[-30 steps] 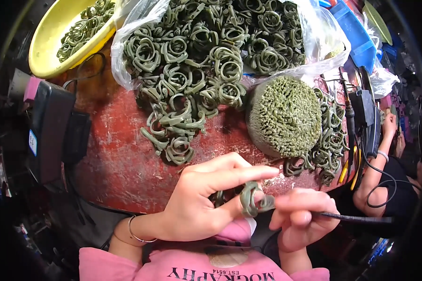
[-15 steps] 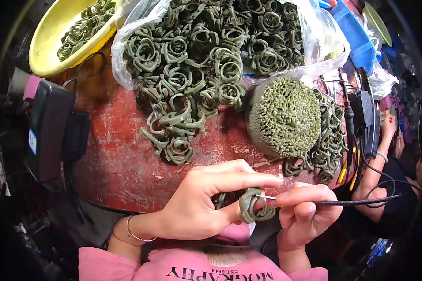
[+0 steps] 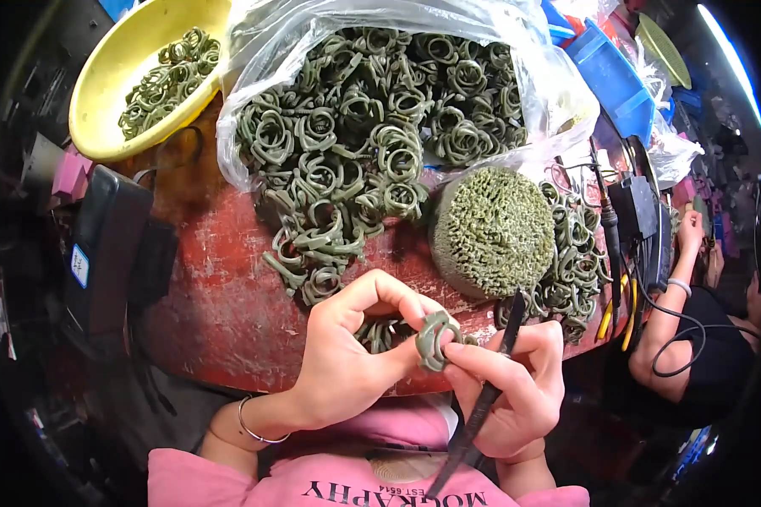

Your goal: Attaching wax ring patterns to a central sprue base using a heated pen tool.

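Note:
My left hand (image 3: 351, 359) pinches a dull green ring (image 3: 435, 340), waxy-looking, between thumb and forefinger. More green rings (image 3: 385, 334) show behind its thumb; whether the other fingers hold them or they lie on the table, I cannot tell. My right hand (image 3: 511, 384) is closed, its thumb and forefinger tips touching the pinched ring's right side. Tucked across its fingers is a slim tool with a black handle (image 3: 475, 420), one end up toward the table and the other down by my pink shirt. Its metal tip does not show.
A clear plastic bag (image 3: 558, 110) spills a heap of green rings (image 3: 355, 110) onto the red table (image 3: 220, 287). Beside it stand a round, rough green block (image 3: 495, 228), more rings (image 3: 579, 245) and a yellow basin (image 3: 93, 110). Dark devices flank the table; another person's arm (image 3: 676, 287) is at right.
The tool has swung from lying level, metal tip at the ring, to slanting across my right hand. My right fingertips have come onto the ring. The view has shifted slightly.

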A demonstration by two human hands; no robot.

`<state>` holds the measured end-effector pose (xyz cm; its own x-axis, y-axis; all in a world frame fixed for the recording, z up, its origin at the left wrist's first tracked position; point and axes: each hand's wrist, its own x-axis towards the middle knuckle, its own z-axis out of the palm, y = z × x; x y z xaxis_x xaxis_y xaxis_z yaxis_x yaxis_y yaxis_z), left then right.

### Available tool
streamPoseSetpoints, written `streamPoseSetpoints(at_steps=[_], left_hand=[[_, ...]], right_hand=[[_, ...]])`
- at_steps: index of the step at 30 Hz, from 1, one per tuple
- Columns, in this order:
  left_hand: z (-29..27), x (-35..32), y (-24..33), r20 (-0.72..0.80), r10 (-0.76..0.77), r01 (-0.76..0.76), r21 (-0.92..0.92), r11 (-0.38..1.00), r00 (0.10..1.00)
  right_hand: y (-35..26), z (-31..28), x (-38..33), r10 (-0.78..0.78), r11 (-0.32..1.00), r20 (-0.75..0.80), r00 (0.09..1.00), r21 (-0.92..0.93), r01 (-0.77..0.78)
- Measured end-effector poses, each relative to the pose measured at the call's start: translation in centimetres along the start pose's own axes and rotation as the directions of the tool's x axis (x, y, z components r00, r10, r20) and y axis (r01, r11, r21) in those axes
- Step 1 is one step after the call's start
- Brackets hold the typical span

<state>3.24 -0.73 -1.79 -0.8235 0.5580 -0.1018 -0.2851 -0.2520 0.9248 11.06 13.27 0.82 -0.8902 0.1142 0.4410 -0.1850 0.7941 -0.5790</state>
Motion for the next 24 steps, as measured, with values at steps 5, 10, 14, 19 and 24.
streamPoseSetpoints(at_steps=[5, 10, 14, 19, 24], left_hand=[[0.2, -0.3, 0.9, 0.022, -0.196, 0.197, -0.113, 0.974, 0.98], [0.7, -0.2, 0.9, 0.031, -0.034, 0.033, 0.039, 0.999, 0.999], [0.7, -0.4, 0.6, -0.096, -0.114, 0.106, -0.078, 0.991, 0.989], [0.7, 0.0, 0.4, -0.142, -0.122, 0.104, -0.127, 0.986, 0.982], [0.7, -0.2, 0.4, -0.133, -0.151, 0.121, -0.212, 0.97, 0.98]], right_hand=[[0.4, 0.3, 0.0, 0.028, 0.999, -0.062, 0.998, 0.032, -0.026], [0.5, -0.3, 0.3, 0.083, 0.996, -0.076, 0.994, 0.021, -0.081], [3.8, -3.2, 1.6, 0.118, 0.993, -0.339, 0.933, 0.013, -0.12], [12.8, -7.3, 2.8, 0.176, 0.895, -0.484, 0.857, -0.283, -0.344], [14.5, -7.5, 2.4, 0.421, 0.789, -0.284, 0.861, -0.353, -0.503]])
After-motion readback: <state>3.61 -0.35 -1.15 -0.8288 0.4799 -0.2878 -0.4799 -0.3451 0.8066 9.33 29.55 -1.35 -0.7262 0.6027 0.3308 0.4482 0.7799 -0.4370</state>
